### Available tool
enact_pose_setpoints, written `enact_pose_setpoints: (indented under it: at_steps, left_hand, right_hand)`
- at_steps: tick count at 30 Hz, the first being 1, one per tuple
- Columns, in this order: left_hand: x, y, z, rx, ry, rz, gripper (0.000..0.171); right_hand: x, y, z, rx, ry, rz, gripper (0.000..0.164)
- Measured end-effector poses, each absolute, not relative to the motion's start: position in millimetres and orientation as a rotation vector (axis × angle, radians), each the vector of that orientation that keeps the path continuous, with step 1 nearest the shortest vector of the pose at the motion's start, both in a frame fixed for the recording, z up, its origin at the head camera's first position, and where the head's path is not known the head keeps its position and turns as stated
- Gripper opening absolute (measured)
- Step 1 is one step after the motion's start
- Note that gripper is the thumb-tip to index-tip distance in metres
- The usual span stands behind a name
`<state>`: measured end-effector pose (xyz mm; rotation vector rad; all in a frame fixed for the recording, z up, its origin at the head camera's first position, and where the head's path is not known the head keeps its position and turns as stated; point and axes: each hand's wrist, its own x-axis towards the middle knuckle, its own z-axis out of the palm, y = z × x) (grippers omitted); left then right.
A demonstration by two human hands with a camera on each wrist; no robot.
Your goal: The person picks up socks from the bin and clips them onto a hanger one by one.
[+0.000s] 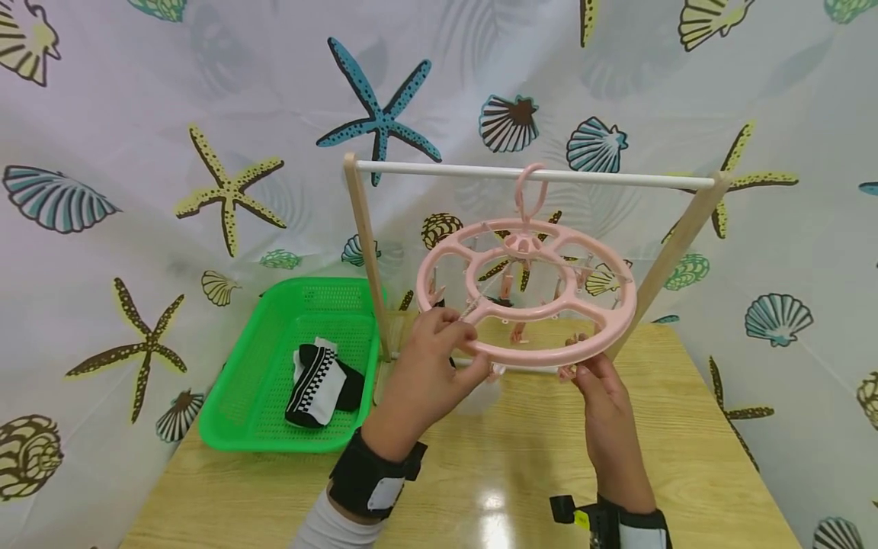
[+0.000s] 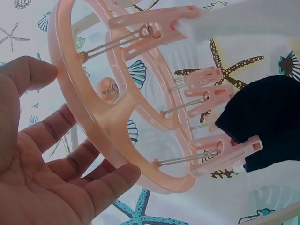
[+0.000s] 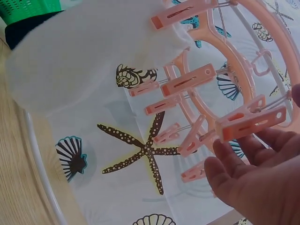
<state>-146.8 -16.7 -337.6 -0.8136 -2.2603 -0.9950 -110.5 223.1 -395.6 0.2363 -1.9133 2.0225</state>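
A pink round clip hanger (image 1: 542, 355) hangs by its hook from a white rod, its ring tilted. My left hand (image 1: 428, 374) grips the front left of the rim, thumb on one side and fingers on the other. At the front right, my right hand (image 1: 609, 404) holds the rim with its fingers beside a pink clothespin (image 3: 251, 119). A black sock (image 2: 267, 122) is pinched in one clothespin (image 2: 225, 154). From another clothespin (image 3: 185, 14) hangs a white sock (image 3: 89, 61) with a dark end. Several other clothespins dangle under the ring.
A green basket (image 1: 236, 381) on the left holds black and white socks (image 1: 318, 385). The rack has wooden posts (image 1: 366, 244) and a white top rod (image 1: 439, 169). It stands on a wooden table (image 1: 686, 457) before a cloth (image 1: 261, 91) printed with starfish and shells.
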Motion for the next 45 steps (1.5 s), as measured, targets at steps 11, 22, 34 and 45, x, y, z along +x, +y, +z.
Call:
enact_pose_setpoints:
  at_steps: [11,22,34,45]
  left_hand:
    - [-156.3,-23.9,-338.6,-0.886,-2.266,-0.976,0.009]
    - [-159.9,-32.2,-338.4,-0.909,-2.301,-0.922,0.010]
    - [-162.4,-36.0,-343.1,-0.908,-2.308,-0.895,0.010]
    - [-165.2,-38.8,-345.4,-0.941,-2.243,-0.921,0.016]
  right_hand:
    - [-113.3,220.9,-402.7,0.353,-2.020,1.982,0.023]
    - [-107.7,216.2,-407.9,0.309,-1.983,2.044,0.017]
    - [-105.8,211.4,-409.8,0.376,-1.937,1.941,0.006]
    - [-103.5,208.2,-410.2,0.360,-1.948,1.949,0.009]
